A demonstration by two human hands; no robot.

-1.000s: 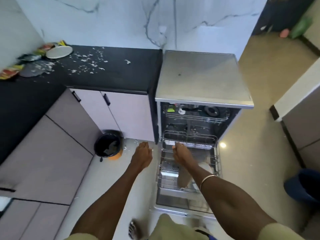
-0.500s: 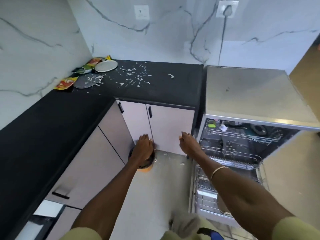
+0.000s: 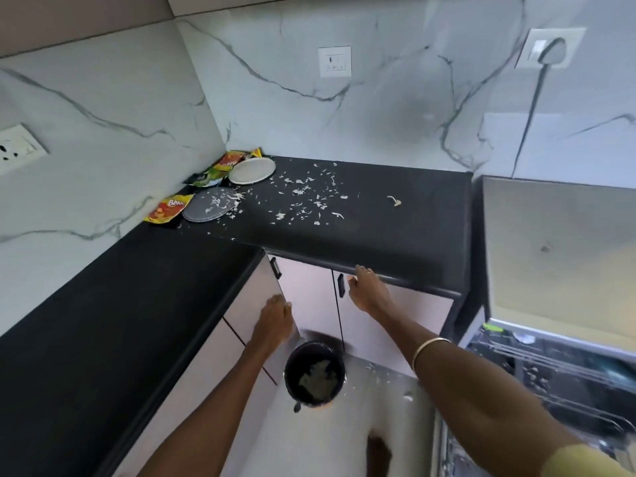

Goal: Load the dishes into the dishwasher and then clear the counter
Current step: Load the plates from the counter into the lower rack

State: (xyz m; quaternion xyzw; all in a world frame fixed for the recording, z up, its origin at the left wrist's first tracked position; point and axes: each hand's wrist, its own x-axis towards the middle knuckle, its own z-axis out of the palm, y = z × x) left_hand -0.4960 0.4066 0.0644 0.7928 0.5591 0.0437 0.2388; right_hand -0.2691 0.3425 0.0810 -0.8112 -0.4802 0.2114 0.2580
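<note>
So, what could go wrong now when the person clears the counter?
The white scraps lie scattered on the black counter; sweeping them by hand may drop more beside the bin, where bits already lie on the floor. The grey plate carries scraps too, so tilting it could spill them.

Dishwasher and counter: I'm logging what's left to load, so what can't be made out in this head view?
- Dishwasher: cut off by the right and bottom edges; rack contents are blurred.
- Grey plate: scraps cover part of it; too small to tell what they are.
- Snack wrappers: partly behind the white plate.
- Left hand: seen from behind, so its fingers are hidden.
- Bin: contents blurred.
</note>
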